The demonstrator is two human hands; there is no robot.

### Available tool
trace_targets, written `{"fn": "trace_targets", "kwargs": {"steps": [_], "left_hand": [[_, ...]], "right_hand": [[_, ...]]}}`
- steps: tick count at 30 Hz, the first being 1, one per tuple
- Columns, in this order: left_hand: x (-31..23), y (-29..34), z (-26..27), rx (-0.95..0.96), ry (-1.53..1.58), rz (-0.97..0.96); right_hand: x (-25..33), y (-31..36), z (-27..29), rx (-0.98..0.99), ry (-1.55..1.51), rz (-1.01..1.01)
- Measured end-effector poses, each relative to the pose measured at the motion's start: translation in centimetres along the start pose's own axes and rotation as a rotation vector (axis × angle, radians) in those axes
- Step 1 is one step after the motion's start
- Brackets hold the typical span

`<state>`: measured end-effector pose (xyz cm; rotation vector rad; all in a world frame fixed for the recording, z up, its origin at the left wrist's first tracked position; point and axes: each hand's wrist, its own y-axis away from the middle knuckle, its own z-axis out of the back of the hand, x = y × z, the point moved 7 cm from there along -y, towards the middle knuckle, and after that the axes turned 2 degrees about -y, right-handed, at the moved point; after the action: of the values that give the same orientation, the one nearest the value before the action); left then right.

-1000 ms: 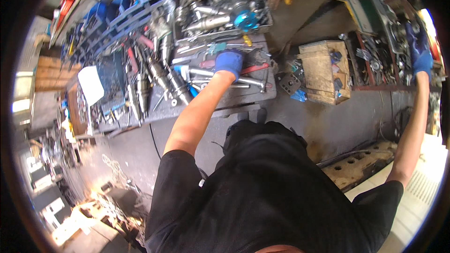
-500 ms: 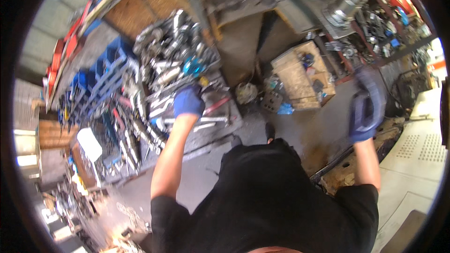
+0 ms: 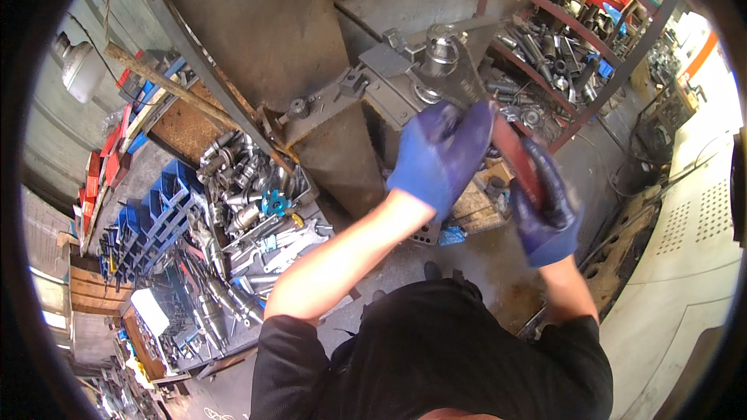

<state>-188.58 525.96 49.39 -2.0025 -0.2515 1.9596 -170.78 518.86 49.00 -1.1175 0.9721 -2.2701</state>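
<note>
Both my hands are raised in blue-purple work gloves, over the area between the tool bench and the shelf. A long, dull-red bar-like tool (image 3: pixel 517 162) slants between them; motion blur and the gloves hide its exact kind. My right hand (image 3: pixel 551 222) is wrapped round its lower part. At its upper end is my left hand (image 3: pixel 442 157), fingers bent and closed against it. Beyond the hands, a shiny round metal machine part (image 3: pixel 442 50) stands on a steel surface.
At left, the bench carries wrenches (image 3: pixel 288 247), metal tool holders (image 3: pixel 241 175), blue bins (image 3: pixel 159 202) and a teal cutter (image 3: pixel 275 203). A wooden box (image 3: pixel 476 210) sits below my hands. At far right are a rack of metal parts (image 3: pixel 560 58) and a pale perforated cabinet (image 3: pixel 677 241).
My left hand has left the tool bench and moved right and up to the red tool. My right hand has come inward from the right. The view has shifted too.
</note>
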Motion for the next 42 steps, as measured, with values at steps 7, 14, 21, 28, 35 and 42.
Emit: {"fn": "trace_targets", "kwargs": {"steps": [7, 14, 21, 28, 35, 42], "left_hand": [[1.8, -5.7, -2.5, 0.031, 0.38, 0.327], [1.3, -5.9, -2.9, 0.118, 0.456, 0.492], [2.6, -5.8, -1.3, 0.11, 0.483, 0.54], [-1.6, -4.4, 4.5, -0.356, -0.28, -0.44], [3.7, -10.9, 1.6, 0.04, -0.026, -0.143], [5.2, -9.8, 3.1, -0.022, -0.11, -0.244]], "right_hand": [[0.3, -7.1, 4.1, 0.154, 0.13, 0.114], [1.2, -10.4, 5.2, 0.293, 0.176, 0.008], [2.8, -9.7, 4.5, 0.29, 0.436, 0.049], [-5.8, -10.1, 4.6, 0.124, 0.845, -0.098], [-13.1, -17.4, 2.4, 0.029, 0.799, 0.02], [-18.2, -26.5, -11.5, 0.221, 0.503, 0.076]]}}
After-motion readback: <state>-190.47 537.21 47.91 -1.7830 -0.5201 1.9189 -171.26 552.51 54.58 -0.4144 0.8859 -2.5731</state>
